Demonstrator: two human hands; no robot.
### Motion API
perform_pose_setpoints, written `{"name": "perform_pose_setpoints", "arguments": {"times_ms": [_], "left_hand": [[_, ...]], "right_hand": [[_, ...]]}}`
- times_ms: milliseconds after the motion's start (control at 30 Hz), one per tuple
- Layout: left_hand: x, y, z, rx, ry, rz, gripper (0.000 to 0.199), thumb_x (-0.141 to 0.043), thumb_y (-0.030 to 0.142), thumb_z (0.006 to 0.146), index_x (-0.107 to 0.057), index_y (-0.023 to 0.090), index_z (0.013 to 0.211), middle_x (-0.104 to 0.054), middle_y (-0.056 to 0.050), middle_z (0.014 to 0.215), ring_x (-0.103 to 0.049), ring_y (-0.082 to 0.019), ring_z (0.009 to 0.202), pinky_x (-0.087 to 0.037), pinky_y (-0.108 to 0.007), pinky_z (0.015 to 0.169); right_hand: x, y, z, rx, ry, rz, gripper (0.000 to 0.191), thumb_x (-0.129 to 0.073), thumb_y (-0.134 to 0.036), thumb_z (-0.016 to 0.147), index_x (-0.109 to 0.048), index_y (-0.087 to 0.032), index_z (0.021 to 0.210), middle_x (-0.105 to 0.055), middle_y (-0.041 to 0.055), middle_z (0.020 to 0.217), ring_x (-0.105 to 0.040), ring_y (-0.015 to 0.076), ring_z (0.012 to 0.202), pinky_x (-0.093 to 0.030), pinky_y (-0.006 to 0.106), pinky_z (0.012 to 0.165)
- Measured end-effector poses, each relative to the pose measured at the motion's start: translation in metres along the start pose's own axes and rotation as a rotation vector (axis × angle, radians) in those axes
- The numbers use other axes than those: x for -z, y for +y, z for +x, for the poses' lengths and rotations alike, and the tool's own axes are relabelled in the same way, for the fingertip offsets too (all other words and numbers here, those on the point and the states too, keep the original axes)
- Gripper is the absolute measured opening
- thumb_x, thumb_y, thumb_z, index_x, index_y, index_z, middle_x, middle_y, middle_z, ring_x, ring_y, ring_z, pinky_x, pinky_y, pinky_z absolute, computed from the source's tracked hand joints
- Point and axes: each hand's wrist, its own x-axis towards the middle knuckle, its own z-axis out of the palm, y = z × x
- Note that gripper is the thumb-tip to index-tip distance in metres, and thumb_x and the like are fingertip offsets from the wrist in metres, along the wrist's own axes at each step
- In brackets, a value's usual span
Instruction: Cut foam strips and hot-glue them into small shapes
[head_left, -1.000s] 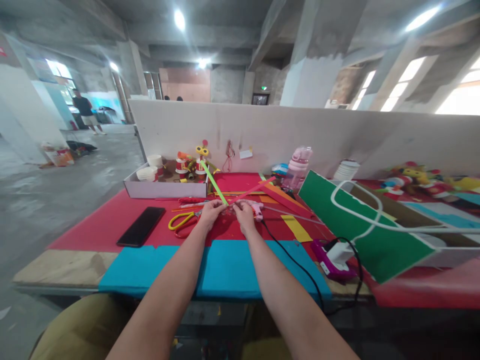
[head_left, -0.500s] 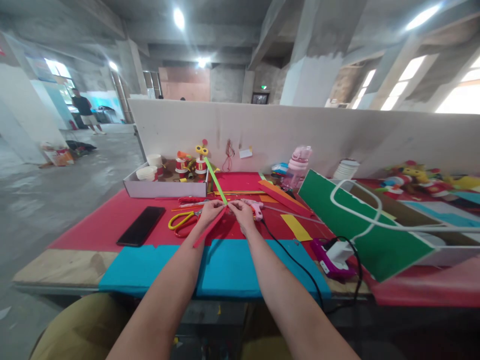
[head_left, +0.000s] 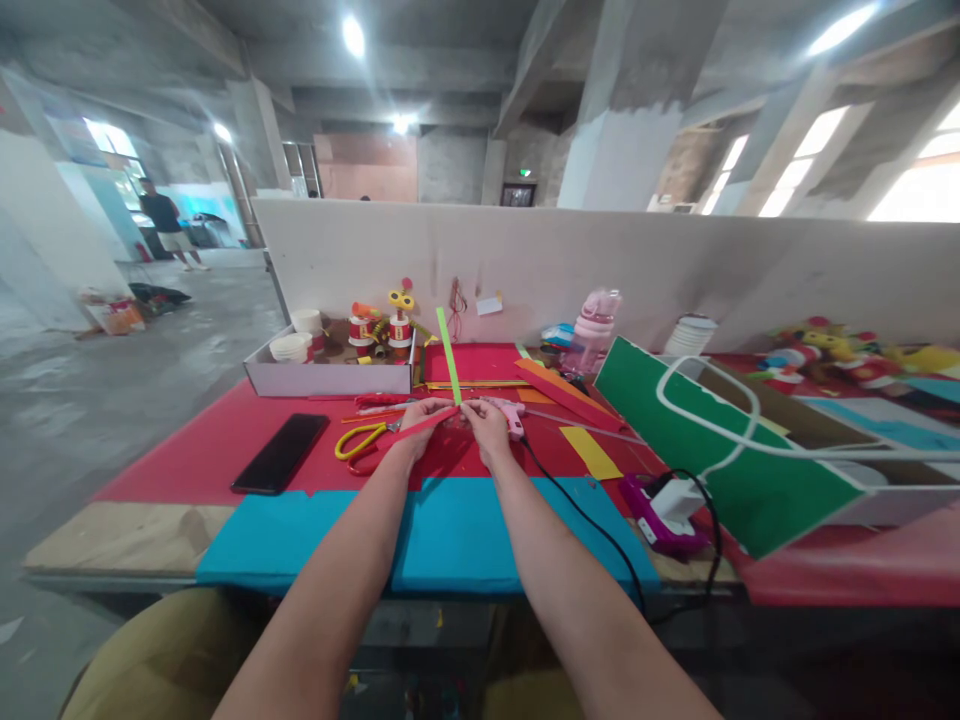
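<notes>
My left hand (head_left: 424,416) and my right hand (head_left: 486,424) meet fingertip to fingertip over the red table cover, both closed in a pinch. Between them a green paper strip (head_left: 449,355) and a red paper strip (head_left: 424,424) join at one end. The green one stands up and away from me; the red one slants down to the left across my left hand. Just left of that hand lie scissors (head_left: 361,440) with yellow handles. Beside my right hand, partly covered by it, rests a pink glue gun (head_left: 512,415).
A black phone (head_left: 280,454) lies at the left. Behind it, a white box (head_left: 330,378) holds paper cups and cup figures. On the right are a yellow paper piece (head_left: 591,453), a purple power strip (head_left: 664,515), a green board (head_left: 720,450) and a pink bottle (head_left: 595,330).
The green strip has swung from leaning left to nearly upright. The red strip's free end has risen and now lies over my left hand. Both hands keep their pinch.
</notes>
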Motion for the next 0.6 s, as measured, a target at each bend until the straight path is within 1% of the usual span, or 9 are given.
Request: {"name": "perform_pose_setpoints", "arguments": {"times_ms": [67, 133, 233, 267, 400, 533, 600], "left_hand": [[-0.0029, -0.0016, -0.0017, 0.02, -0.025, -0.041, 0.034, -0.08, 0.033, 0.058, -0.07, 0.013, 0.084, -0.068, -0.005, 0.071, -0.06, -0.014, 0.062, -0.048, -0.027, 0.063], [-0.0056, -0.0006, -0.0037, 0.048, -0.053, -0.03, 0.032, -0.08, 0.03, 0.058, -0.069, 0.012, 0.081, -0.068, -0.005, 0.07, -0.06, -0.013, 0.063, -0.047, -0.026, 0.063], [-0.0079, 0.0027, -0.006, 0.053, -0.087, -0.025, 0.033, -0.081, 0.029, 0.058, -0.066, 0.014, 0.082, -0.067, -0.003, 0.07, -0.06, -0.013, 0.063, -0.047, -0.025, 0.062], [-0.0081, 0.0035, -0.0062, 0.035, -0.084, -0.028, 0.032, -0.08, 0.03, 0.059, -0.065, 0.014, 0.082, -0.066, -0.003, 0.069, -0.06, -0.012, 0.062, -0.047, -0.024, 0.061], [-0.0061, 0.0029, -0.0046, -0.025, -0.005, -0.024, 0.029, -0.078, 0.034, 0.06, -0.063, 0.015, 0.075, -0.062, 0.0, 0.062, -0.057, -0.011, 0.056, -0.045, -0.022, 0.056], [-0.0046, 0.0012, -0.0022, -0.037, 0.007, -0.023, 0.029, -0.079, 0.034, 0.058, -0.063, 0.015, 0.074, -0.064, -0.001, 0.063, -0.057, -0.011, 0.057, -0.045, -0.022, 0.057], [-0.005, 0.0018, -0.0022, -0.029, 0.017, -0.011, 0.029, -0.079, 0.033, 0.057, -0.064, 0.015, 0.074, -0.064, -0.001, 0.063, -0.057, -0.011, 0.057, -0.044, -0.022, 0.056]], "right_hand": [[-0.0004, -0.0004, 0.0009, -0.027, 0.039, 0.07, 0.031, -0.073, -0.044, 0.057, -0.065, -0.018, 0.073, -0.063, -0.0007, 0.062, -0.059, 0.0148, 0.059, -0.053, 0.03, 0.063], [-0.0009, -0.0006, 0.0013, -0.045, 0.06, 0.114, 0.032, -0.074, -0.044, 0.056, -0.064, -0.019, 0.072, -0.062, -0.0015, 0.061, -0.059, 0.0146, 0.059, -0.053, 0.031, 0.064], [-0.0023, -0.0011, 0.0002, -0.053, 0.042, 0.122, 0.031, -0.074, -0.042, 0.056, -0.064, -0.018, 0.072, -0.063, -0.0015, 0.061, -0.059, 0.0141, 0.058, -0.052, 0.03, 0.064], [-0.003, -0.0016, -0.0007, -0.056, 0.023, 0.119, 0.031, -0.074, -0.042, 0.056, -0.064, -0.018, 0.072, -0.064, -0.0013, 0.062, -0.059, 0.0139, 0.058, -0.052, 0.03, 0.063], [-0.0063, -0.0052, -0.0045, -0.087, -0.052, 0.121, 0.029, -0.077, -0.039, 0.054, -0.065, -0.018, 0.071, -0.064, -0.0015, 0.061, -0.058, 0.013, 0.058, -0.051, 0.028, 0.062], [-0.0075, -0.0086, -0.0061, -0.163, -0.062, 0.212, 0.032, -0.077, -0.044, 0.055, -0.064, -0.019, 0.07, -0.062, -0.0022, 0.059, -0.057, 0.0121, 0.056, -0.051, 0.028, 0.062], [-0.007, -0.0093, -0.0062, -0.174, -0.067, 0.207, 0.032, -0.076, -0.045, 0.057, -0.065, -0.018, 0.071, -0.062, -0.0019, 0.06, -0.057, 0.0119, 0.056, -0.051, 0.029, 0.063]]}}
